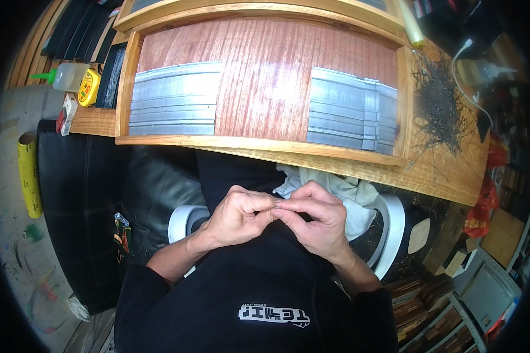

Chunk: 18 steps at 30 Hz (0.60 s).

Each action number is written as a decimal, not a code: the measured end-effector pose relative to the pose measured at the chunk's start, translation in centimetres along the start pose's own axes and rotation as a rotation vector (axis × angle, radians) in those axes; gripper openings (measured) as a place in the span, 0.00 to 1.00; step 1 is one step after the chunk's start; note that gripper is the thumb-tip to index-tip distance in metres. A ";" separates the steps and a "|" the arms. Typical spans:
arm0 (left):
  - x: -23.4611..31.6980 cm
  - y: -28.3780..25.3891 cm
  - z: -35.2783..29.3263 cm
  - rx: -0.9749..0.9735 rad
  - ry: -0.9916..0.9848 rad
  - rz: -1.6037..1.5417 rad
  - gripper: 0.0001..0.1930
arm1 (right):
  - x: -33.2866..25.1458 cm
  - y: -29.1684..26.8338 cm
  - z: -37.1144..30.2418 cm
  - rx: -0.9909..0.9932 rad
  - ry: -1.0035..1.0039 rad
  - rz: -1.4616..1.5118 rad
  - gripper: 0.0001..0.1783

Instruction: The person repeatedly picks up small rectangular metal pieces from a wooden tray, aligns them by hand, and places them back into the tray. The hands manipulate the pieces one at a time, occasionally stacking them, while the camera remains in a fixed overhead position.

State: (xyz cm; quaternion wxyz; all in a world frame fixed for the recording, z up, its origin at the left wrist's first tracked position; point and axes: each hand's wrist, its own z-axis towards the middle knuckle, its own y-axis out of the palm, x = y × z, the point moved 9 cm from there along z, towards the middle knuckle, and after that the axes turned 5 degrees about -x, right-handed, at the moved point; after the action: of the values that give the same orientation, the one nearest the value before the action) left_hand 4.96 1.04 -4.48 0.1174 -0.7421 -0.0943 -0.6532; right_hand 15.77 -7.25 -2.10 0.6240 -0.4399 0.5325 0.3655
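Observation:
Above my lap, my left hand (pixel 241 215) and my right hand (pixel 315 217) meet fingertip to fingertip. Both are closed in a pinch, thumbs against forefingers. Whatever sits between the fingertips is too small or too hidden to make out. Beyond my hands, on the table, lies a shallow wooden-framed tray (pixel 265 100) with a reddish-brown wood-grain bottom. Inside it, grey ribbed strips (pixel 174 100) cover the left part, and more grey strips (pixel 350 112) cover the right part.
A heap of thin dark wires or bristles (pixel 439 106) lies on the table's right end. At left stand a green-tipped bottle (pixel 68 76), a yellow tape measure (pixel 89 87) and a small white-and-red box (pixel 66 115). A pale cloth (pixel 356 206) hangs beside my right hand, near a white chair arm (pixel 393 229).

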 end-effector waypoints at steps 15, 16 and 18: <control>-0.4 0.3 -0.4 -0.018 -0.054 0.010 0.09 | 0.6 0.0 0.2 -0.051 0.099 0.054 0.12; -0.5 0.2 -0.4 -0.017 -0.051 0.006 0.10 | 0.6 0.1 0.2 -0.057 0.095 0.052 0.12; -0.9 0.3 -0.3 -0.034 -0.153 -0.151 0.10 | 1.2 0.1 0.3 -0.068 0.148 0.126 0.12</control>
State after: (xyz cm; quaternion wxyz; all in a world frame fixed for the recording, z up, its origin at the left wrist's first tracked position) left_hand 4.61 0.70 -5.33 0.0480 -0.7824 -0.1475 -0.6031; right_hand 15.97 -6.91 -3.32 0.5434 -0.4524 0.5909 0.3883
